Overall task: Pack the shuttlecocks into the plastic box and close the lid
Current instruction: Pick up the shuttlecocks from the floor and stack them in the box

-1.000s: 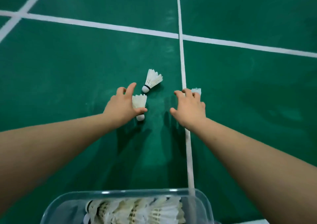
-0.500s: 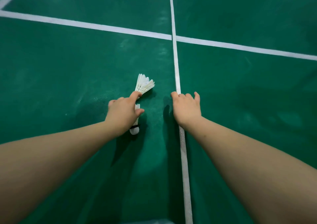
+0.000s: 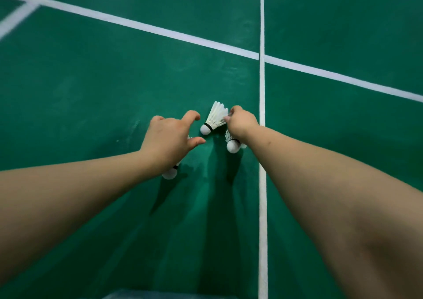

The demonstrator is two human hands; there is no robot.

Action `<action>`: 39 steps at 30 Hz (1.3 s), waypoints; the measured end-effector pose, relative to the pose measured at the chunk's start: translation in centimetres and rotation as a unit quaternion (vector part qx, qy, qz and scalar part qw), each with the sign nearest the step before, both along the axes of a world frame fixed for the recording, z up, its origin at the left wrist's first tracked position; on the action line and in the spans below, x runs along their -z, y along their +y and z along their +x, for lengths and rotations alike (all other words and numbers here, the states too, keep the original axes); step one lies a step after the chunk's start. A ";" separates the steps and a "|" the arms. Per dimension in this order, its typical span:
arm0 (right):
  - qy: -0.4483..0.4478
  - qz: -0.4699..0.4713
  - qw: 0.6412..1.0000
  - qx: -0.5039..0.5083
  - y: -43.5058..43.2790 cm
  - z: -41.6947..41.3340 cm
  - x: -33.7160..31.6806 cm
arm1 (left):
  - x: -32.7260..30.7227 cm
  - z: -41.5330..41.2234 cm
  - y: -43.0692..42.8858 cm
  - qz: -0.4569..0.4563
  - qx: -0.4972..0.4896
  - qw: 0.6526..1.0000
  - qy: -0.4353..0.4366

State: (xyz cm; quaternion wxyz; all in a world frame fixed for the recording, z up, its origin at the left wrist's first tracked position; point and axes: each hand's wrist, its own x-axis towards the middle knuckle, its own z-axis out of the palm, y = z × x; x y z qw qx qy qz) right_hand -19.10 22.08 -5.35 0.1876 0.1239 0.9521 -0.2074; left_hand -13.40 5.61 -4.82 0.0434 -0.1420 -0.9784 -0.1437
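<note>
Three white feather shuttlecocks are over the green court floor. My left hand (image 3: 170,138) holds one under its palm, and its cork (image 3: 170,173) sticks out below my wrist. Thumb and forefinger of that hand are spread toward a second shuttlecock (image 3: 214,120) lying on the floor. My right hand (image 3: 241,122) grips a third shuttlecock (image 3: 233,145), cork pointing back at me, while its fingertips touch the feathers of the one on the floor. Only a pale sliver of the plastic box (image 3: 128,295) shows at the bottom edge.
A white court line (image 3: 262,184) runs away from me just right of my right hand. It crosses a slanted white line (image 3: 160,30) further out. Green floor lies all around.
My right hand moved left off the white line to the lying shuttlecock's feathers. My left forefinger came off that shuttlecock and spread from the thumb. The view swung right.
</note>
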 end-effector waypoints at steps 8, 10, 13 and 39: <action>0.078 -0.073 0.994 0.001 -2.9 2.6 -1.0 | -0.6 2.6 -2.5 0.012 -0.032 0.999 -0.041; 0.097 -0.111 0.989 0.009 -3.7 3.7 -2.0 | -0.9 3.5 -2.7 -0.021 -0.029 0.998 -0.045; 0.111 -0.169 0.979 0.018 -4.7 5.6 -4.4 | -1.8 4.6 -2.9 -0.053 -0.034 0.997 -0.041; 0.018 -0.421 0.883 0.206 -9.9 33.4 -21.2 | -20.9 28.1 -7.1 -0.167 0.286 0.921 0.205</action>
